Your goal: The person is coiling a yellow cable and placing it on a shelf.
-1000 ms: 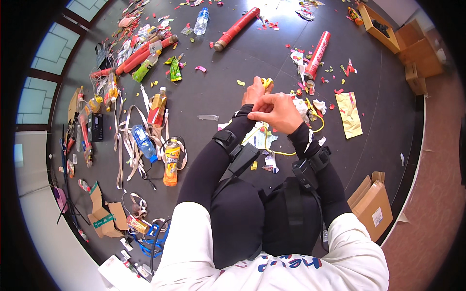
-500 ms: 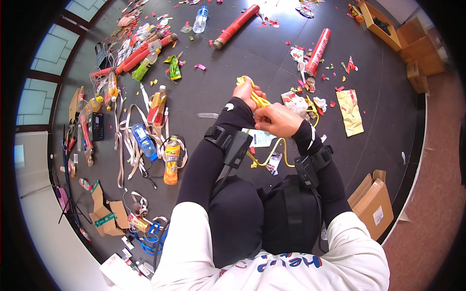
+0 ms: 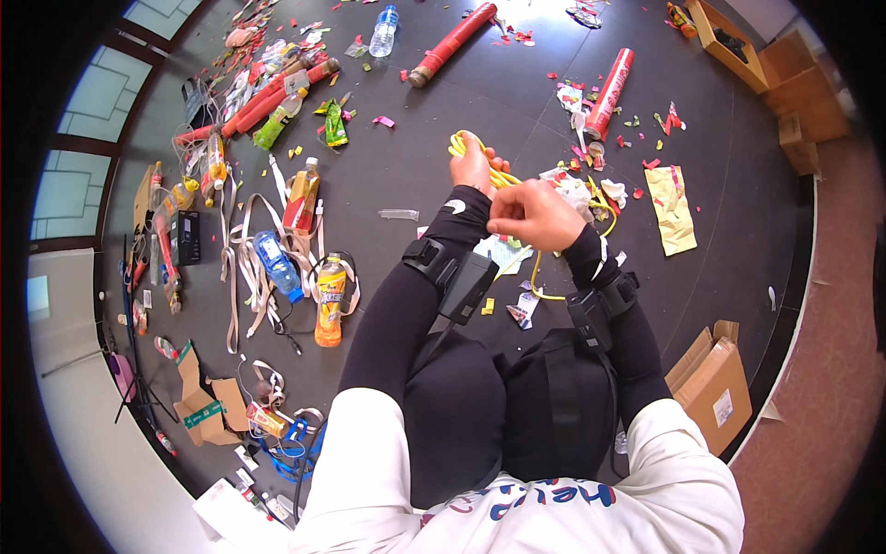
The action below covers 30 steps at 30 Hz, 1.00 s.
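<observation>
A bundle of yellow cord is looped around my left hand, whose fingers are wrapped round it. My right hand is closed just beside the left wrist, gripping the same cord, though its fingertips are partly hidden. From beneath the right hand, a loose stretch of the cord drops toward the floor in front of my knees. Another part curves past my right wrist, next to crumpled white wrappers. A printed sheet of paper lies under my forearms.
To the left lie an orange drink bottle, a blue-labelled bottle and tangled pale straps. Red tubes and confetti are scattered ahead. On the right are a yellow envelope and an open cardboard box.
The loose loop of cord in front of my knees has shifted and shortened. Both hands have moved slightly to the right, the right hand a little lower against the left wrist.
</observation>
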### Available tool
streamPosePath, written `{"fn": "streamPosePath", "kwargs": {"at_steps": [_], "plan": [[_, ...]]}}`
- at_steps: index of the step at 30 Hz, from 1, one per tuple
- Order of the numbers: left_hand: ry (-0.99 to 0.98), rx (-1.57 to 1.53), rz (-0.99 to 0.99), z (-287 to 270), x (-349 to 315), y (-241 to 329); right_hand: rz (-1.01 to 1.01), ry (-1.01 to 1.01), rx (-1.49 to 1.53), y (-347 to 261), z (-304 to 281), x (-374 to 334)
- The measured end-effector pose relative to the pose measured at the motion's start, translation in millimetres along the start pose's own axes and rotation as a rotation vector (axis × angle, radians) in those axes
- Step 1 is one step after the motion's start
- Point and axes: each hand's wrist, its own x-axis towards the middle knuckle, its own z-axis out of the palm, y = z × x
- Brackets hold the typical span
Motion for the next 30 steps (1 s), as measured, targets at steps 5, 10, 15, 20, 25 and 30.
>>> {"fn": "streamPosePath", "kwargs": {"at_steps": [5,10,15,20,25,30], "plan": [[0.048,0.323,0.093,-4.9,7.3,-19.7,0.133,0.054,0.062,1.9,-3.8,3.7],[0.008,0.384,0.047,-18.7,29.1,-30.1,0.167,0.235,-0.024,3.3,-3.6,4.6],[0.042,0.454,0.061,-24.1,34.6,-34.2,0.209,0.084,-0.1,-0.2,-4.5,5.1],[0.051,0.582,0.07,-22.8,23.4,-32.4,0.189,0.083,-0.114,-0.7,-5.1,3.6],[0.029,0.514,0.082,-30.4,32.9,-27.8,0.117,0.164,-0.197,-4.0,2.9,9.8],[-0.016,0.076,-0.177,6.8,-12.1,-11.3,0.236,0.482,-0.338,11.2,-20.7,-5.1]]}}
